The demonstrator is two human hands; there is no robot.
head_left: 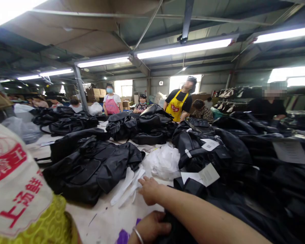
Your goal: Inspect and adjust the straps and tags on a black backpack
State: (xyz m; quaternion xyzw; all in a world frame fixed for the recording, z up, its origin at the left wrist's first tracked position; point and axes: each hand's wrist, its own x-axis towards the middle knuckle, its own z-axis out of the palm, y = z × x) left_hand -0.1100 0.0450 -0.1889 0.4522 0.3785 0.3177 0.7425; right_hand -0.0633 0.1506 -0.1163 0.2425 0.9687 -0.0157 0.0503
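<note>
The left hand (151, 227) seems to grip a dimly seen black bag (177, 227), steadying it, leaving the right hand (149, 190), fingers parted, free beside white strips (121, 187) on the tabletop (104, 223).

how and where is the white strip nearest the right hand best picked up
Probably pinched lightly along its right edge, coming from the right: the white strip is long, narrow and looks thin, lying on the pale table, with the right hand close on that side.
</note>
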